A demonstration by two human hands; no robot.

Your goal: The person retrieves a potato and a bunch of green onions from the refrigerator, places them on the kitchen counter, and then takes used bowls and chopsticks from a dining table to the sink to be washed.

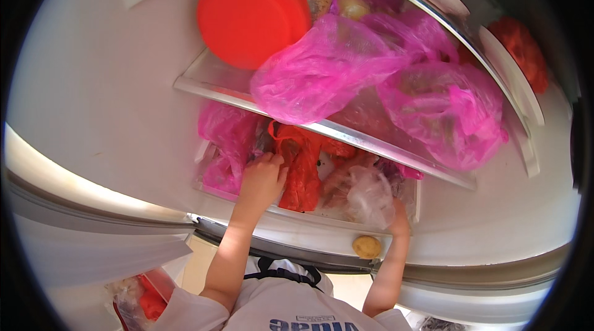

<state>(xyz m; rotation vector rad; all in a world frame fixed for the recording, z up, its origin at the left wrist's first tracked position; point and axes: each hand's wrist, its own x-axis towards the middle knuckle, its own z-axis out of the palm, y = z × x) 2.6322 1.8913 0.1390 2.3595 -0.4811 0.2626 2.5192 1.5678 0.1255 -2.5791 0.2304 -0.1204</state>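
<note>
Both of my hands reach into the open bottom drawer (334,214) of a refrigerator. My left hand (263,177) is between a pink plastic bag (222,145) and a red plastic bag (301,170), its fingers bent down among them. Whether those fingertips grip anything is hidden. At the drawer's right side, my right hand (400,217) touches a clear, crumpled plastic bag (369,194), which covers the fingers. On the ledge in front of the drawer, near my right wrist, lies a potato (366,247).
Above the drawer, a glass shelf with a metal front edge (352,138) carries a round red lid (253,17) and pink plastic bags (329,61) of produce. White shelf supports (513,73) project at right. An open door with bagged items (151,296) stands at lower left.
</note>
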